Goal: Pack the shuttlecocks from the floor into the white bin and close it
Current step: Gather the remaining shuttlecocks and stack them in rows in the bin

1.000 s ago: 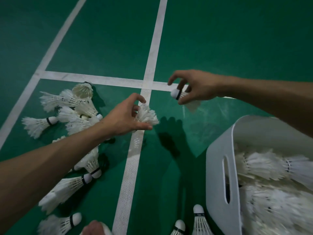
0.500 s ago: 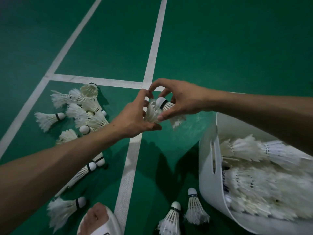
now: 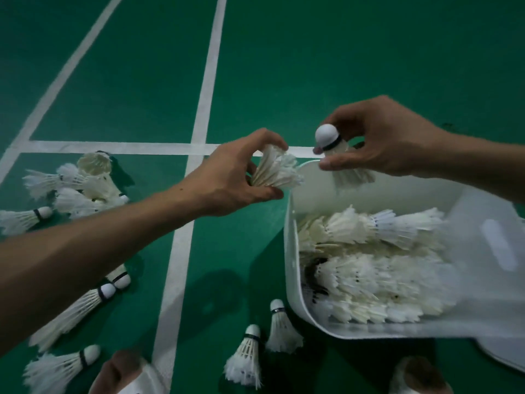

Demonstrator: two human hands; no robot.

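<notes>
White feathered shuttlecock [image 3: 277, 174] gripped in left hand [image 3: 227, 180] fingers, cork hidden; right hand [image 3: 392, 137] fingers pinch second shuttlecock [image 3: 331, 141] above white bin [image 3: 290, 251] rim; bin's right side blurred.

One head-worn wide-angle camera looks forward and down, close above the floor [image 3: 341, 66].

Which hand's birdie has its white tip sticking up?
The right hand: its upright shuttlecock has the cork on top. The left hand grips a sideways shuttlecock, feathers showing.
</notes>
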